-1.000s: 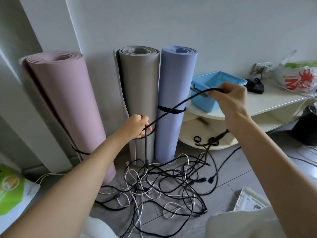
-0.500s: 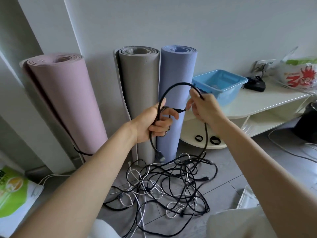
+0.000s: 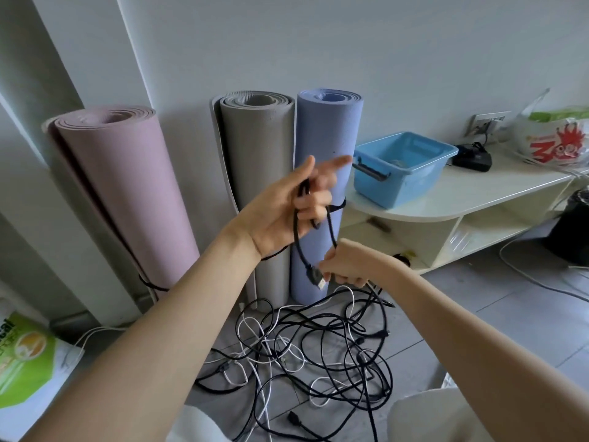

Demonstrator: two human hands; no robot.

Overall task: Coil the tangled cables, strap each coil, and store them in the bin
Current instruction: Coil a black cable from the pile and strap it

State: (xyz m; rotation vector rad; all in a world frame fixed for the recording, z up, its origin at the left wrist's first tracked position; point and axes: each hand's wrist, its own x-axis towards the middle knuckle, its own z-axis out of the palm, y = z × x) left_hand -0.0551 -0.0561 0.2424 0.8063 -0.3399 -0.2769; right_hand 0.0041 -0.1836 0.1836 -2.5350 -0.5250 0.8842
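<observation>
Nearest us, a tangled heap of thin black and white cables (image 3: pixel 306 352) sprawls over the grey tiled floor (image 3: pixel 497 317), its loops reaching to the feet of the mats, with bare tile open to the right of the heap. Above it, our right hand (image 3: pixel 345 266) curls down round a black cable (image 3: pixel 298 232) just beside its dangling USB plug (image 3: pixel 318 278). Higher up, our left hand (image 3: pixel 288 207) holds loops of that same cable, lower fingers curled round them, thumb and forefinger sticking out. Behind stand three upright rolled foam mats against the white wall: pink (image 3: pixel 127 199), grey (image 3: pixel 261 173) and lilac-blue (image 3: pixel 328 148), the last two touching. To the right, a light-blue plastic bin (image 3: pixel 404 173) sits near the rounded edge of a cream shelf unit (image 3: pixel 462 202), well apart from the heap.
</observation>
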